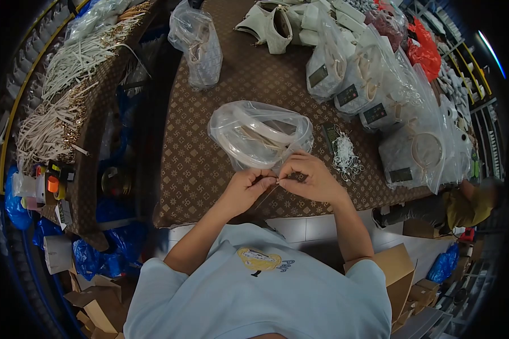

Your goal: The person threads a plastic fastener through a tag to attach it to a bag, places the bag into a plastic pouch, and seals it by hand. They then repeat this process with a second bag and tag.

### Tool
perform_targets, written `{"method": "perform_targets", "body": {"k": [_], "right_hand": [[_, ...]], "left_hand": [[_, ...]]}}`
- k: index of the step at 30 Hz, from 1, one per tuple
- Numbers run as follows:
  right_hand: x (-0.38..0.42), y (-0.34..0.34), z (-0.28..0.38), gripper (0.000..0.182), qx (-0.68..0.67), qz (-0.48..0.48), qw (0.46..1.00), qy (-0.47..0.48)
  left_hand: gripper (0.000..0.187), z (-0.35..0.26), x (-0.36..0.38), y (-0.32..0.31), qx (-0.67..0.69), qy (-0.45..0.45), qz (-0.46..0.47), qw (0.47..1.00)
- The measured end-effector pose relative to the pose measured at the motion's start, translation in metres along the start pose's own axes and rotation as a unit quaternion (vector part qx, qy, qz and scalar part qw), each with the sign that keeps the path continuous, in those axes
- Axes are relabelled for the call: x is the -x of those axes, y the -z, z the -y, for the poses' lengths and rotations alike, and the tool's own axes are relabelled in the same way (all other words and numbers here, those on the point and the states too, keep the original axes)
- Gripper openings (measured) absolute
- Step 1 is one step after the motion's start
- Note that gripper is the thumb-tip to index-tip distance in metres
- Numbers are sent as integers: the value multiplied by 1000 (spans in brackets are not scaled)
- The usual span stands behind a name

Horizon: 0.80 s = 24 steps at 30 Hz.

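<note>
My left hand [252, 188] and my right hand [306, 178] meet at the front of the table, fingertips pinched together. Between them is a thin string [270, 196], one end hanging below the fingers; the detail at the fingertips is too small to make out. Just beyond my hands lies a clear plastic bag [260, 133] with a white bag that has rounded handles inside, its lower edge close to my fingers. To the right sits a tangled pile of white strings [346, 155], beside a dark tag [329, 134].
Several plastic-wrapped handbags [413, 150] with dark tags line the table's right side. Another wrapped bag [203, 59] stands at the far left, and unwrapped white bags [277, 28] at the back. Straps [56, 113] hang on the left; a person [466, 206] is at the right. Cardboard boxes [387, 271] stand below.
</note>
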State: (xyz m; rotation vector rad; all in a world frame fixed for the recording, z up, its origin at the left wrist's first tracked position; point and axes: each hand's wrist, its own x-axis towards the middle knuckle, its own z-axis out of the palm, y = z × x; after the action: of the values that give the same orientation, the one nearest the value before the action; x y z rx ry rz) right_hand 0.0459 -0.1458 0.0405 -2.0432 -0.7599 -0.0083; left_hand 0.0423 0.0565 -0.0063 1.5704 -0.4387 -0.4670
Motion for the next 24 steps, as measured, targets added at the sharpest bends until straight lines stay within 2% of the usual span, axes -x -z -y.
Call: {"method": "perform_targets", "body": {"k": [2,4,8,13,14,16,17,19,23,24], "right_hand": [[1,0,1,9,-13,-9,1000,-27],[2,1,5,8,-12,-22,997,-74],[3,0,7,8,-12,-27,997,-77],[3,0,14,9,-33,-18,982,-186],[3,-1,14,9,-34,-17,982,-186],[4,-4,17,10,54,-41,989,-128],[3,-6,18,10,53,-40,990,-128],[3,-10,23,11,134,-73,986,-72],[6,-12,28,11,161,-88,982,-38],[8,-14,25,12,157,-96,983,-24]], "left_hand": [[20,1,0,-2,21,-15,-7,1000],[19,2,1,-5,-15,-15,-51,998],[19,1,3,-7,-29,-17,-67,997],[19,-5,5,-9,-44,-10,-82,996],[19,-3,5,-10,-44,-10,-83,995],[18,0,4,-12,-69,-57,-107,990],[18,-1,5,-13,-69,-57,-107,990],[16,-9,6,-15,-89,-47,-126,987],[15,-4,6,-17,-80,-63,-135,986],[15,-2,5,-18,-26,-57,-142,988]]}}
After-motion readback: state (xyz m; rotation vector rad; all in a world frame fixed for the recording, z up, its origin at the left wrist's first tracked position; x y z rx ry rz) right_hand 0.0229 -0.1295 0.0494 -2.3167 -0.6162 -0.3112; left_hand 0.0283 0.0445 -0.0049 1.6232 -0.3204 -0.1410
